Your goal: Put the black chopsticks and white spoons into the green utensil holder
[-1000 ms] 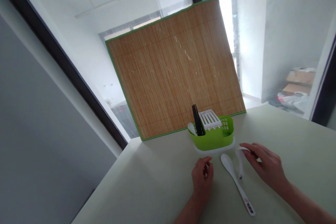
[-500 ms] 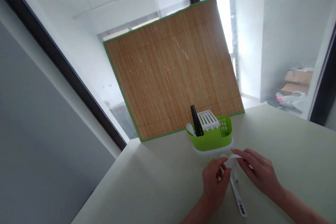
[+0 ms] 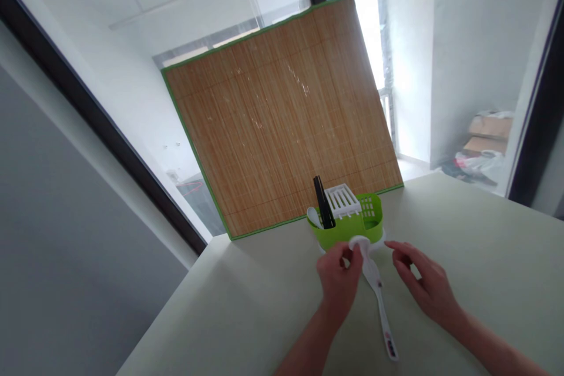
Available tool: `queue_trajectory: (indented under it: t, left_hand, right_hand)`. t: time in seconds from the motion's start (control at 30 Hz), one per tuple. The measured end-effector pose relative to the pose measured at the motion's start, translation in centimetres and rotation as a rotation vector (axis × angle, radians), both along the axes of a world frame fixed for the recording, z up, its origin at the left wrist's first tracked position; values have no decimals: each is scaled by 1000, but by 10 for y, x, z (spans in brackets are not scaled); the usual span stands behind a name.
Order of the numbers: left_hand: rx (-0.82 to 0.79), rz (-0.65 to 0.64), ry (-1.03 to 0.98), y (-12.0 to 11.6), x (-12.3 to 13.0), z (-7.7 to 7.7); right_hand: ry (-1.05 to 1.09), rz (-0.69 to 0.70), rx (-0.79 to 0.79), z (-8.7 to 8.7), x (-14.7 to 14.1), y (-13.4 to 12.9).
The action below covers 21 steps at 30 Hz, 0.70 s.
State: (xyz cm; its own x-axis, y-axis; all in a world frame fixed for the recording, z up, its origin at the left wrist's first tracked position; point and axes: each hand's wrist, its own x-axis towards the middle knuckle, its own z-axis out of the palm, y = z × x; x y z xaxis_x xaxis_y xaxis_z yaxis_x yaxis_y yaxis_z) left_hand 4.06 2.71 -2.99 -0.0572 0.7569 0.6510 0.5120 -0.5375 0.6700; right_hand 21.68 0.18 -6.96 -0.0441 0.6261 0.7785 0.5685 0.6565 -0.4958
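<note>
My left hand (image 3: 340,275) is closed in a pinch on a small white spoon (image 3: 359,241), its bowl raised in front of the green caddy (image 3: 346,234). Under and beside it, a long white spatula (image 3: 383,317) lies on the table, its handle pointing toward me. My right hand (image 3: 423,282) hovers to the right of the spatula, fingers apart and nothing in them. Black chopsticks (image 3: 324,202) and another white spoon (image 3: 314,217) stand in the caddy's left part, and a white slatted piece (image 3: 342,200) sits on its middle.
Behind the caddy, a bamboo mat (image 3: 282,117) with green edging leans against the glass. The pale table (image 3: 247,305) ends at a left edge. Cardboard boxes (image 3: 489,132) are visible beyond the glass at right.
My left hand has moved left and up with the small white spoon. My right hand has let go of it and its fingers have opened.
</note>
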Motion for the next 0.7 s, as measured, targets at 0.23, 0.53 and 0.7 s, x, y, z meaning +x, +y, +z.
queue_trajectory:
  t: [0.23, 0.53, 0.7]
  left_hand:
    - [133, 153, -385, 49, -48, 64]
    - [-72, 482, 110, 101, -62, 50]
    - [-212, 512, 229, 110, -59, 34]
  right_hand:
    - [-242, -128, -152, -14, -10, 10]
    - [-509, -178, -219, -39, -15, 20]
    - [-533, -170, -229, -39, -15, 21]
